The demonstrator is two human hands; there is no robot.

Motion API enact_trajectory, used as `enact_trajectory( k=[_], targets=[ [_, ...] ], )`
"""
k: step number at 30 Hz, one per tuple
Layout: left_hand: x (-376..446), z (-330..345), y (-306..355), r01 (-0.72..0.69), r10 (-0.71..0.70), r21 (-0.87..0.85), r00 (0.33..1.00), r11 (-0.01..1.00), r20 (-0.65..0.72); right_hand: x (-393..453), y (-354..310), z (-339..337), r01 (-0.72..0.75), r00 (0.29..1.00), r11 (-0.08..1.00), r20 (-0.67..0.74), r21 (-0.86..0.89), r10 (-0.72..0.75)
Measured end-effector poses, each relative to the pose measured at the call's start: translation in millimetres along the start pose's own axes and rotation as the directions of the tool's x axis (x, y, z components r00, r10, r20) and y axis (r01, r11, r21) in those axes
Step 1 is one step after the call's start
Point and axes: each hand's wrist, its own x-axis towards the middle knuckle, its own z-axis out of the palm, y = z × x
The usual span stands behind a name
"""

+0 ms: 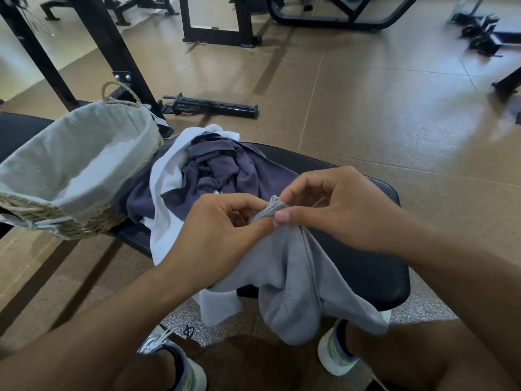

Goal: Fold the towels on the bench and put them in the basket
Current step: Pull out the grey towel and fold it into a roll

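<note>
Soft matt cloth: pale grey towel w/ ribbed hem, dark purple towel in crumpled terry, white towel smooth. Basket of rough woven rope w/ pale fabric lining. Counter padded in black textured vinyl, slight sheen. Floor speckled, semi-glossy. Black metal frame, matt.

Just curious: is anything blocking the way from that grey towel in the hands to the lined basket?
Nothing visible. The light grey towel is pinched by both hands; the fabric-lined woven basket sits open-topped to the left.
</note>
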Motion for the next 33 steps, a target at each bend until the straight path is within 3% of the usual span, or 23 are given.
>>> enact_trajectory(
  k=[10,18,24,33],
  targets=[
    [0.9,-4.2,-1.1,-0.033,0.027,0.064,0.996,0.997,0.091,-0.9,-0.8,-10.3,-0.126,0.984,0.98,0.143,0.154,0.104],
    [1.1,-3.4,-0.8,-0.03,0.026,0.033,0.994,0.999,0.11,-0.1,1.7,-6.6,-0.098,0.994,0.983,0.063,0.157,0.089],
    [2.1,-5.2,2.6,-0.012,0.012,-0.002,0.992,1.0,0.124,-2.0,-0.4,-3.4,-0.017,1.0,0.999,-0.02,0.04,0.018],
    [2.7,-3.9,1.6,-0.001,-0.001,0.031,0.998,1.0,0.066,-3.3,-1.0,-3.9,0.02,0.998,1.0,-0.053,0.011,-0.019]
  ],
)
